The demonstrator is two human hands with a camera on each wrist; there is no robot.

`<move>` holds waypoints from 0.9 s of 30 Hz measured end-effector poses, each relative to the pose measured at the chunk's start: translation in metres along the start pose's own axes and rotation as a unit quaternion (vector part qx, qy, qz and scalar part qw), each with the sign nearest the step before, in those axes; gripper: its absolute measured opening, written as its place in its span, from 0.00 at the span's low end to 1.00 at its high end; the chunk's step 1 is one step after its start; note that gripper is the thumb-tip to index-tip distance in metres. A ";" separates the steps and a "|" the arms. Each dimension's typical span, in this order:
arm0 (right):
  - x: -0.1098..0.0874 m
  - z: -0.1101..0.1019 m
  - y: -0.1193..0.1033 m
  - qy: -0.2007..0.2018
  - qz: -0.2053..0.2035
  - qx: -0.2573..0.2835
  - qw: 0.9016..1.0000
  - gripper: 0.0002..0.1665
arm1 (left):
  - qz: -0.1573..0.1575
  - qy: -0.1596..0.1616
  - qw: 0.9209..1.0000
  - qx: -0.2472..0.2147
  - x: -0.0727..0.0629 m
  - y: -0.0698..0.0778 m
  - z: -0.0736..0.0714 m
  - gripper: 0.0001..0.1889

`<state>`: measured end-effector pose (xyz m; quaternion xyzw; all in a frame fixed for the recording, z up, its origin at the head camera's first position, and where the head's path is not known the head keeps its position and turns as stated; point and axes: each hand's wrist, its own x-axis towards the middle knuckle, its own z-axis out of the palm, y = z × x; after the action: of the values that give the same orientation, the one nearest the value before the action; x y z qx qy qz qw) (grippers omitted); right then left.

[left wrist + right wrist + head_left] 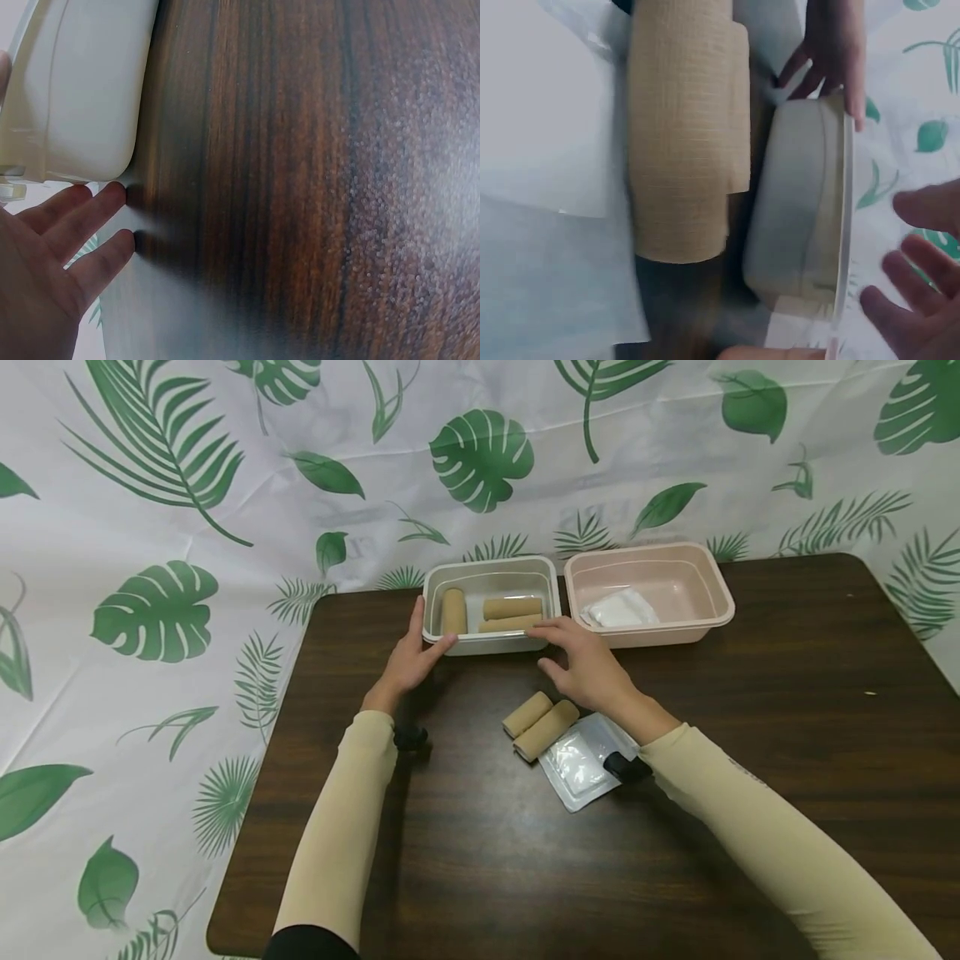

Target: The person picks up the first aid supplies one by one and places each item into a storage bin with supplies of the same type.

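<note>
On the counter [465, 860], a white tub [487, 648] of tan rolls [453, 612] sits between two separated hands: left hand [405, 664], fingers extended, touching its left end; right hand [588, 668], loosely spread, at its front-right rim.

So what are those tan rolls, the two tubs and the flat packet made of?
Tan rolls: probably fabric, matte; the right wrist view shows a crinkled, woven-looking grid.
Whitish tub and pink tub: likely molded plastic, smooth, slightly shiny; rounded corners suggest it.
Flat packet: seemingly plastic film, glossy, with bright glare; any backing is unclear.
</note>
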<state>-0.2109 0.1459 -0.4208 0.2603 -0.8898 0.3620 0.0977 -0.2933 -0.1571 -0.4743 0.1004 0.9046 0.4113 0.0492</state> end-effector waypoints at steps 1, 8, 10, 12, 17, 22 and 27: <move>-0.005 0.000 0.000 -0.011 0.004 0.001 1.000 0.27 | 0.000 0.000 1.000 0.000 0.000 0.000 0.000 0.51; -0.032 0.005 -0.005 -0.079 0.018 0.013 0.997 0.31 | -0.005 -0.001 1.000 0.001 0.001 0.000 0.001 0.50; -0.037 0.009 -0.008 -0.094 0.021 0.015 0.995 0.32 | -0.004 0.000 1.000 0.000 0.001 -0.001 0.001 0.50; -0.041 0.013 -0.010 -0.109 0.026 0.014 0.994 0.33 | -0.005 0.001 1.000 -0.001 0.000 -0.001 0.001 0.50; -0.051 0.019 -0.011 -0.131 0.044 -0.001 0.990 0.36 | -0.004 -0.001 1.000 -0.001 -0.001 0.000 0.002 0.50; -0.060 0.023 -0.007 -0.136 0.053 -0.013 0.989 0.39 | -0.001 0.000 1.000 -0.002 0.000 0.000 0.002 0.51; -0.064 0.027 -0.003 -0.121 0.046 -0.001 0.992 0.37 | -0.004 0.002 1.000 -0.001 0.001 0.000 0.002 0.51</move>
<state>-0.1547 0.1510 -0.4619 0.2612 -0.9065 0.3307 -0.0275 -0.2936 -0.1558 -0.4753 0.0959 0.9046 0.4124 0.0487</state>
